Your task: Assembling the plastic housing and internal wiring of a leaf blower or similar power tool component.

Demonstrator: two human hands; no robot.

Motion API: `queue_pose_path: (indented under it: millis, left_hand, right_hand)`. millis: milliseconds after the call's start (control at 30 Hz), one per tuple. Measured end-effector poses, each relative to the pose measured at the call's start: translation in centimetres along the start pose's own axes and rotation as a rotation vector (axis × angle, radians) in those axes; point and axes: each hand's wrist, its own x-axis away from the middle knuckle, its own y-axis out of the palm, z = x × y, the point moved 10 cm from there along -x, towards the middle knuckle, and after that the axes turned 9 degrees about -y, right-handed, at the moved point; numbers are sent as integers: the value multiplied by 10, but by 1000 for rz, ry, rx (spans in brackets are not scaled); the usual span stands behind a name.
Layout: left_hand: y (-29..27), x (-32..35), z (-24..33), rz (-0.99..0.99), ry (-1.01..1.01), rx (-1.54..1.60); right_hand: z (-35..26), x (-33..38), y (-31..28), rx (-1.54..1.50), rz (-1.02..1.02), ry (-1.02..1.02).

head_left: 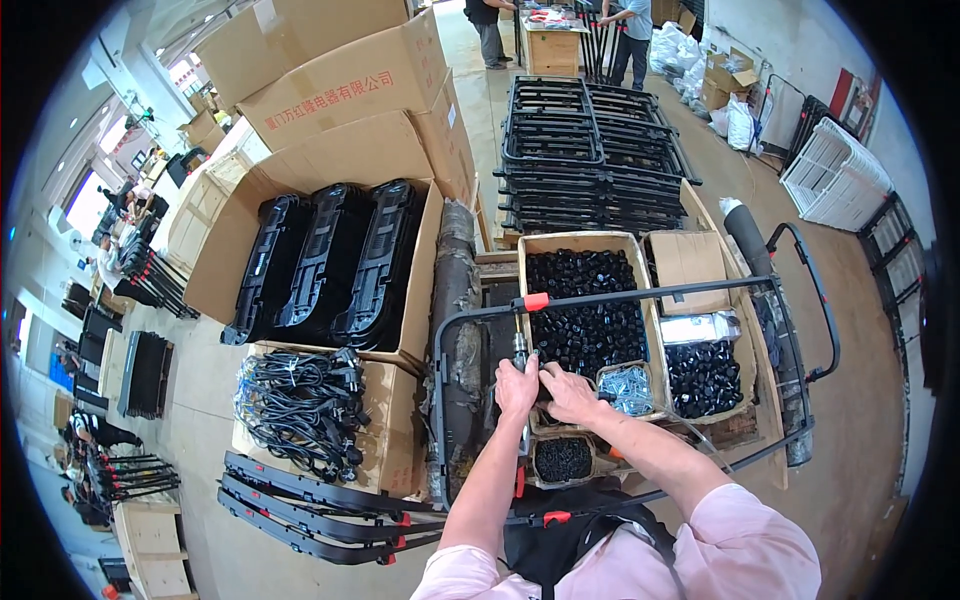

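Observation:
My left hand (515, 388) is wrapped around a slim power screwdriver (520, 348), its bit directed away from me at a red clip on a black tubular frame (640, 295). Beside it, my right hand (572, 396) is closed, fingertips bent in near the tool; whatever they pinch is hidden. The frame lies across the boxes, its near side close to my body, with another red clip (557, 518) there. Under my right wrist is a small box of silver screws (627, 390). A box of small black screws (563, 460) stands nearer to me.
Ahead are cartons of black caps (585, 300) and black knobs (703, 378). Stacked black frames (590, 150) lie beyond. At left stand a carton of black plastic housings (320, 265), bundled power cords (300, 405) and curved black rails (310, 510). Other people work farther off.

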Motion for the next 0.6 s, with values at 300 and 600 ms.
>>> queue_pose_path:
  millis: [300, 600]
  left_hand:
    - [-8, 30, 11, 68, 139, -27]
    - [4, 30, 41, 33, 181, -121]
  right_hand:
    - [0, 28, -12, 33, 15, 31]
    - [27, 27, -19, 20, -6, 53]
